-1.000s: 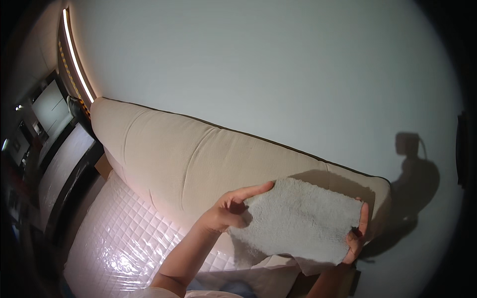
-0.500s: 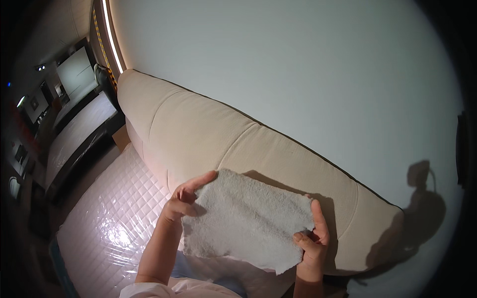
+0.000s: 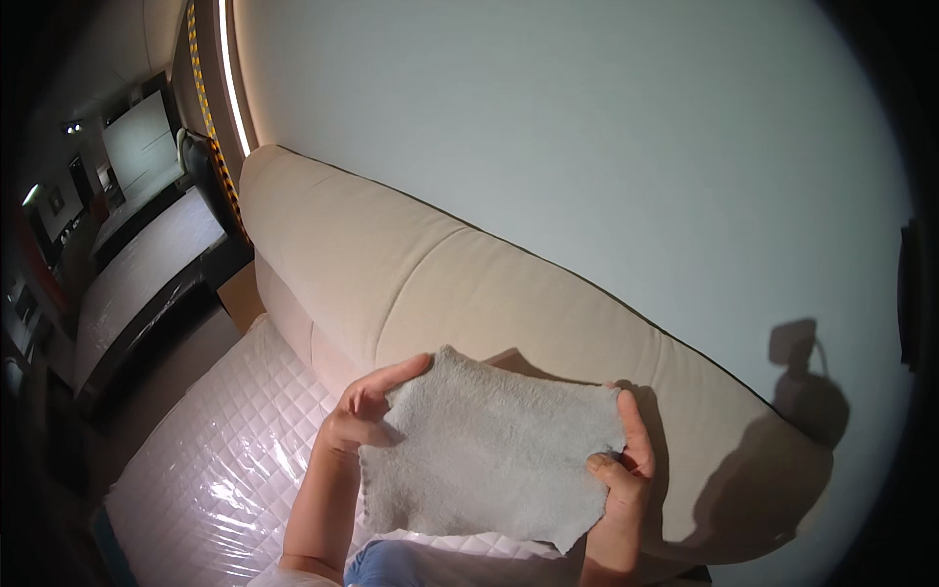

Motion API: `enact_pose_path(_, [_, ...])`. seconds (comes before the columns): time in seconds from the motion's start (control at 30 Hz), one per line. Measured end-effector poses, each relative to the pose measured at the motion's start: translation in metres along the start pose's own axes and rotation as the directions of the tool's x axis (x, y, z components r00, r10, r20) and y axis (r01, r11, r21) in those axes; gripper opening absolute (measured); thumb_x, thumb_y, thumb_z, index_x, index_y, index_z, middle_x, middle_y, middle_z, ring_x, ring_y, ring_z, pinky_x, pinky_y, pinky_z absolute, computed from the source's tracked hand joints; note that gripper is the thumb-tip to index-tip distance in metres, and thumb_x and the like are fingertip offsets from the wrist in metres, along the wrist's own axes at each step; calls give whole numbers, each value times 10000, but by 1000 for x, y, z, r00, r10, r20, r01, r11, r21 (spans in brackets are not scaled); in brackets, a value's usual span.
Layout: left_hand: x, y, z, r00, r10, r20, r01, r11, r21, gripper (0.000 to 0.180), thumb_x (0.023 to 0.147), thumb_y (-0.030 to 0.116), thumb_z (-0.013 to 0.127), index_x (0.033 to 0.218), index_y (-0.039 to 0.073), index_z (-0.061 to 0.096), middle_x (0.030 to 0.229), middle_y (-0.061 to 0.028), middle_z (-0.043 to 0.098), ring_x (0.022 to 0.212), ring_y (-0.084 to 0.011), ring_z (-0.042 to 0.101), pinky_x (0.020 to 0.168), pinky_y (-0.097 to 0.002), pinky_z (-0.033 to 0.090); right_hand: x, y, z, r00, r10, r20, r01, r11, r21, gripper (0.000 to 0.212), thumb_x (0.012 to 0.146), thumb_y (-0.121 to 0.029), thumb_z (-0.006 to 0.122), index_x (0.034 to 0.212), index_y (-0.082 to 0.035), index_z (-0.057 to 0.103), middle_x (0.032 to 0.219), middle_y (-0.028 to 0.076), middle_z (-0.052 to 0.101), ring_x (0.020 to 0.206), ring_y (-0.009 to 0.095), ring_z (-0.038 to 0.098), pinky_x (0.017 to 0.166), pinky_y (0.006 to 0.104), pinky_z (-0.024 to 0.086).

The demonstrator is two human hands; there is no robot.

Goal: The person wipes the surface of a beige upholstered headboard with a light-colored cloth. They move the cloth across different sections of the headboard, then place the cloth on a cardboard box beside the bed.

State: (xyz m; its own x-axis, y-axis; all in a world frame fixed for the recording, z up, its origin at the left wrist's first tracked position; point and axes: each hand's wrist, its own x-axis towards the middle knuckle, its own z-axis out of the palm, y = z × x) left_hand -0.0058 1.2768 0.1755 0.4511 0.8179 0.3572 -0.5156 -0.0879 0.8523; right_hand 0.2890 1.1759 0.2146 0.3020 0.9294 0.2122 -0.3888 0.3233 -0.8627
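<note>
A light grey, fluffy cloth (image 3: 494,450) is stretched out flat between my two hands, above the plastic-wrapped quilted mattress (image 3: 210,460). My left hand (image 3: 367,406) grips its left edge, with some fingers hidden behind it. On the opposite edge my right hand (image 3: 626,460) holds it, thumb in front and fingers behind. Just beyond the cloth lies the beige padded headboard (image 3: 489,284), which carries the cloth's shadow.
Behind the headboard rises a pale wall (image 3: 587,147), with my shadow on its right side. A strip light (image 3: 233,78) and black-yellow tape (image 3: 207,108) run up at left. Farther left stands another bed (image 3: 147,274) with a dark frame.
The view has shifted a little along the headboard. Both hands keep hold of the cloth, which now hangs slightly lower and more fully spread in view.
</note>
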Motion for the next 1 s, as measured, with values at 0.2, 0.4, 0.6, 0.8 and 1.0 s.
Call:
enact_pose_path(0.2, [96,41,-76,992,-35,118,92,844,-528,1056,356,12,467,1397,-114,345,1356,-232,497,1246,-278,515,1058,-263,358,78,16,92,979,41,-200,-50,998,-40,775,611,10,525,1383,-8,454,1382,141,496,1193,175,524,948,268,419])
enact_pose_path(0.4, [121,32,-111,955,31,296,124,862,-492,1068,330,63,471,1370,-149,363,1422,-215,436,1327,-253,431,1112,-273,261,94,37,112,978,-149,-146,170,975,145,860,603,-66,576,1422,52,342,1420,168,438,1304,229,413,1089,309,301])
enact_pose_path(0.6, [129,13,-119,921,175,349,75,799,-596,1072,339,35,475,1381,-162,318,1437,-243,396,1378,-283,348,1149,-331,218,88,48,106,980,-161,-115,172,981,90,847,620,-34,700,1409,10,395,1473,171,365,1356,252,351,1132,396,247])
enact_pose_path(0.8, [125,-1,-124,900,292,325,11,729,-684,1060,360,-70,509,1395,-154,293,1456,-273,343,1392,-321,313,1162,-366,191,93,68,78,979,-176,106,156,972,176,869,642,50,713,1437,-85,387,1497,171,326,1373,283,329,1129,447,248])
enact_pose_path(1.0, [120,-4,-133,942,257,217,-88,811,-578,940,465,-21,527,1384,-119,358,1439,-259,382,1370,-334,350,1156,-390,220,109,78,75,889,-327,322,290,944,158,973,618,63,718,1480,-83,291,1524,157,265,1387,289,301,1132,446,236])
